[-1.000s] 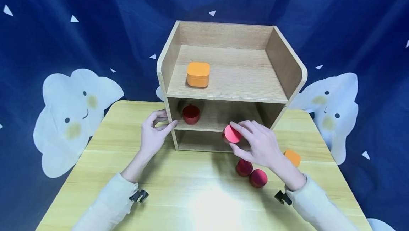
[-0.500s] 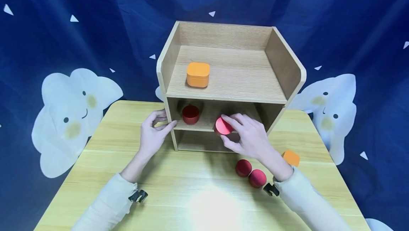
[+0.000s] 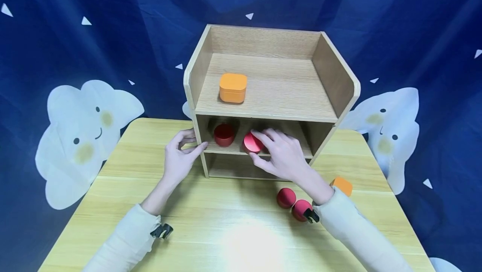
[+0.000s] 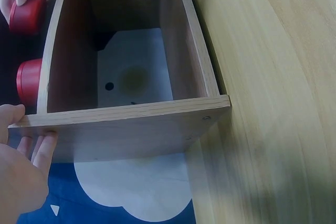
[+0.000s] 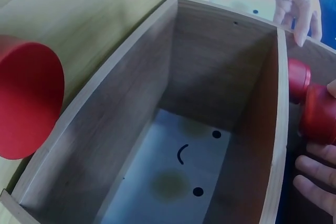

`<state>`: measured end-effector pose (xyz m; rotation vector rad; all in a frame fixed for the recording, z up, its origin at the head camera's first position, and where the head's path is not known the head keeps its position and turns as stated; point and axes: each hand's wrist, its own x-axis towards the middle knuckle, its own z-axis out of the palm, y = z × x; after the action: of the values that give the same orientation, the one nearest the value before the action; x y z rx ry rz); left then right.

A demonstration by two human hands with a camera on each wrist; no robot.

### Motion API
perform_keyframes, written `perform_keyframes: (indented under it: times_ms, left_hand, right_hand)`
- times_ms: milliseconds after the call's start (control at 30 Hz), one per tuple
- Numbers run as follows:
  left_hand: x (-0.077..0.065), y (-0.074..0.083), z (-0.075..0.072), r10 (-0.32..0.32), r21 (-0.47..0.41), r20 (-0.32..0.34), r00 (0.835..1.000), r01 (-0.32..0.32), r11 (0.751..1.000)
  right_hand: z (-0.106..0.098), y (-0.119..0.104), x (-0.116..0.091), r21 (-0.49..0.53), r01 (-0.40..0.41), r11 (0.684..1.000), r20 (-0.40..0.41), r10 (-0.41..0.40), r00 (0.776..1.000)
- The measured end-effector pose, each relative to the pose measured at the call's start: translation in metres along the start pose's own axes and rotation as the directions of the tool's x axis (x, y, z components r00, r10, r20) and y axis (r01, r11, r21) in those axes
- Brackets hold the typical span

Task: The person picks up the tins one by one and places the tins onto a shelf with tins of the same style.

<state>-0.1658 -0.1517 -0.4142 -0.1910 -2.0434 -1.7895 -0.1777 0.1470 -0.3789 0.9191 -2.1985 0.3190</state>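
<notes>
My right hand [image 3: 280, 155] pinches a round red tin [image 3: 252, 142] between thumb and fingers at the middle level of a small wooden shelf unit [image 3: 267, 114]. Whether its base touches the board cannot be told. To its left, a second red tin [image 3: 224, 135] stands on that same level, near the left wall. My left hand [image 3: 178, 159] grips the unit's left side panel, thumb at the front edge and fingers outside. In the left wrist view, the held tin [image 4: 27, 17] and the standing tin [image 4: 30, 82] appear apart.
On the table [image 3: 211, 221], two more red tins [image 3: 286, 198] sit side by side below my right forearm. An orange box [image 3: 342, 186] lies partly behind that forearm. Another orange box [image 3: 232, 88] stands on the unit's top. A blue curtain [image 3: 158, 25] hangs behind.
My right hand has carried the red tin leftward and upward, from in front of the unit into its middle level, closer to the standing tin. My left hand has kept its hold.
</notes>
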Motion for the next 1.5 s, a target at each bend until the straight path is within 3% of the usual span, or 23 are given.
perform_keyframes:
  times_ms: [667,1100,1500]
  left_hand:
    - [-0.001,0.003,0.001,0.003,-0.014,-0.003,1.0,-0.003,1.0]
    - [-0.001,0.002,0.001,0.007,-0.009,-0.005,1.0,-0.007,1.0]
    - [-0.002,0.002,0.001,0.001,-0.01,-0.016,1.0,-0.001,1.0]
  right_hand:
    - [0.019,-0.011,0.001,-0.072,-0.059,0.996,0.054,0.063,0.997]
    - [0.033,-0.024,-0.001,-0.19,-0.083,0.978,-0.031,0.078,0.996]
    - [0.039,-0.028,0.003,-0.228,-0.126,0.966,-0.04,0.12,0.992]
